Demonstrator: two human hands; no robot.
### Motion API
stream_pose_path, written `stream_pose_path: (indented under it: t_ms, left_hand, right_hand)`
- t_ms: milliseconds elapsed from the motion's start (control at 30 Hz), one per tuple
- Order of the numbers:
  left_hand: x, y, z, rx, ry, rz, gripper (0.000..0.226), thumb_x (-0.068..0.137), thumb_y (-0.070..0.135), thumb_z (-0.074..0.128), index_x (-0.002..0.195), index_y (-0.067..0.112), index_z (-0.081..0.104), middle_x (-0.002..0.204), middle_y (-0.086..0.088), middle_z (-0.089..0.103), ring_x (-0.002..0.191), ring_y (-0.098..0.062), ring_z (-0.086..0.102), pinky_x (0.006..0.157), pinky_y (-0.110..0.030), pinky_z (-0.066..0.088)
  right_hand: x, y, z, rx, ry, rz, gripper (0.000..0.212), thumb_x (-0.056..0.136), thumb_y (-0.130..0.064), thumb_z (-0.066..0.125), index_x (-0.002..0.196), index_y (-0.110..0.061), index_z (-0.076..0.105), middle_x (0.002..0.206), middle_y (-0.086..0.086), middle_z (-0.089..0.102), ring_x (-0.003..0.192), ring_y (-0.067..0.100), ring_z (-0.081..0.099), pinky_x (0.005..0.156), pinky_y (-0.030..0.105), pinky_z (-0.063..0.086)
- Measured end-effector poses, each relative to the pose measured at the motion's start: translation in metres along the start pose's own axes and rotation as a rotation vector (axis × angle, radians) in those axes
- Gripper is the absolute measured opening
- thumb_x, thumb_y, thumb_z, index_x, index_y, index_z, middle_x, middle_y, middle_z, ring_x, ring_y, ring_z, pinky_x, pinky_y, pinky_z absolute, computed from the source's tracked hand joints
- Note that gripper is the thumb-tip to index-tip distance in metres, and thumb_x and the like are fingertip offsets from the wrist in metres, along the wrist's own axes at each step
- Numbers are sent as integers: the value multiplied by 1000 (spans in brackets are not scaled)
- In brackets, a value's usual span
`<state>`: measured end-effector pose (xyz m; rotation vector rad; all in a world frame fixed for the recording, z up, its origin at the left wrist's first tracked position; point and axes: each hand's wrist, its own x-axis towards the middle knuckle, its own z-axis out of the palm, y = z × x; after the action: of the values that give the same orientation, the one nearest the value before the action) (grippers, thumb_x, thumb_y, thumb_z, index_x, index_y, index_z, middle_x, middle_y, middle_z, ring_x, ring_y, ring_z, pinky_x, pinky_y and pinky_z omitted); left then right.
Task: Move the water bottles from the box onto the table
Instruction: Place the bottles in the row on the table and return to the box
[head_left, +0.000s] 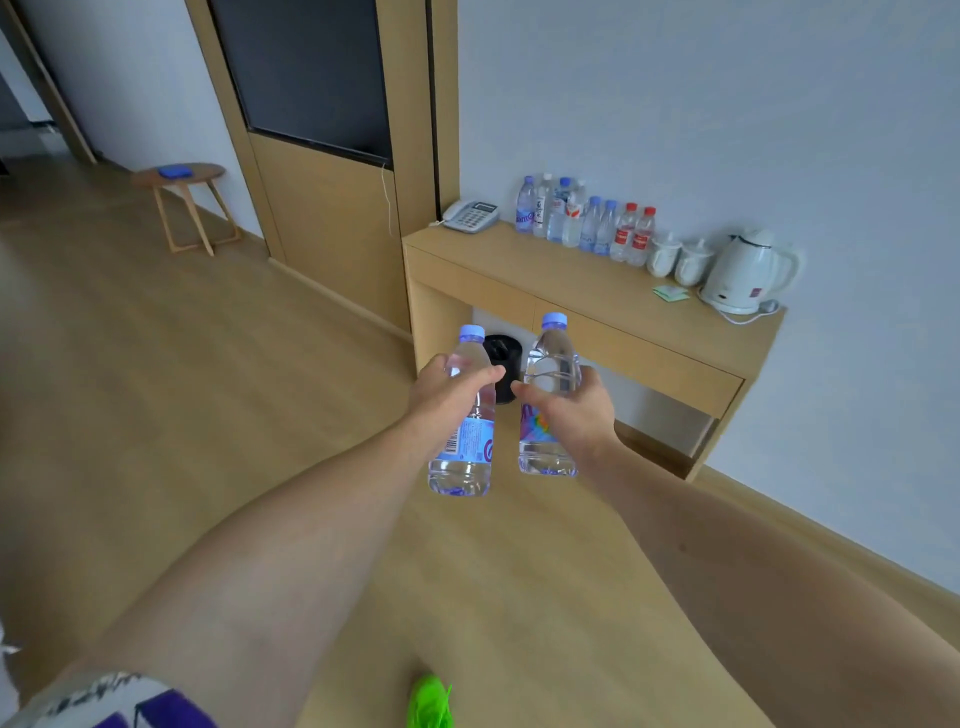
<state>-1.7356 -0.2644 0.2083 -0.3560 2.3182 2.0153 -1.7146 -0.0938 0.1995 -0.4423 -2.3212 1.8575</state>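
My left hand (447, 387) grips a clear water bottle with a blue cap and a blue-white label (464, 457), held upright over the floor. My right hand (569, 410) grips a second blue-capped bottle with a colourful label (551, 364), also upright, close beside the first. Both are held out in front of the wooden table (571, 296) against the wall. Several water bottles (587, 223) with blue, white and red caps stand in a row at the back of the table. No box is in view.
On the table sit a white phone (470, 215), two white cups (678, 257), a white kettle (745, 273) and green packets (671, 294). A black bin (503, 358) stands under the table. A small round stool (182, 200) stands at the far left. A green shoe (428, 701) shows below.
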Motion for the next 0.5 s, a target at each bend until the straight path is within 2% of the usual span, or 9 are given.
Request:
stream_pose_path:
  t_ms: [100,267,400,500]
  left_hand:
    - [70,16,-12,-25,-28,-26,59,53,61,83,99,29,63,94,3,75,83,-20,75,83,-45,61]
    - [168,44,-30,-37,-101,-38,61,57,56,84,105,26,62,79,3,78,75,-20,77,84,-47,62]
    - [237,52,-41,-51,-96,-64,60,57,54,86,103,23,63,83,-2,78,78,-24,77,84,-51,61]
    - [293,54,-42,-45,-95,-72,59,57,54,85,102,23,64,90,-5,78,81,-25,77,85,-51,61]
  right_hand:
    - [55,-17,37,-6,28,29,65,55,-58,87,105,-31,55,98,-6,69,84,14,71,76,37,60]
    - [129,-35,86,-32,78,70,64,56,-63,83,103,-31,54,96,-6,68,84,15,70,75,37,59]
    - [187,-43,123,-31,98,95,62,61,-61,83,105,-29,55,95,-5,67,84,16,70,71,35,58]
    - [238,-46,151,-33,101,96,64,61,-61,83,107,-26,55,97,-3,67,85,18,69,75,40,60]
